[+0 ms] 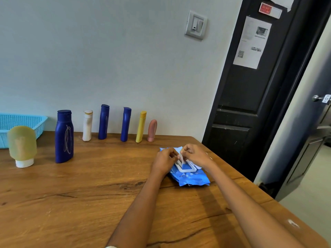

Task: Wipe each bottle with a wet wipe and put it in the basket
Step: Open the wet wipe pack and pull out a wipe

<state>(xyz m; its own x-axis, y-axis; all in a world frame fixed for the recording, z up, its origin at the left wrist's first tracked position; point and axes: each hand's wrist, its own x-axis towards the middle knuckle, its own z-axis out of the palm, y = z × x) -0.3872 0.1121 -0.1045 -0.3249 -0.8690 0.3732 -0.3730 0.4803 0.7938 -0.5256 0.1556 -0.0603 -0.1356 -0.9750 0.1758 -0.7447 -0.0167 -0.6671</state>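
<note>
While seven bottles (pixel 64 136) stand along the table's (pixel 89 185) far edge — basket (pixel 21 122) at far-left corner — both hands, left (pixel 163 161) and right (pixel 195 155), pinch one wipe (pixel 181 158) above the pack (pixel 191 177) near the right edge.

I'm seeing two bare forearms, no sleeves showing on either, left hand (pixel 164 161) and right hand (pixel 195 154) wearing no gloves or rings I can make out.

The basket (pixel 21 122) runs off the left edge, hands (pixel 180 156) cover the wipes pack's (pixel 191 178) opening (fingertips lost there), door notice (pixel 251 42) print too small.
</note>
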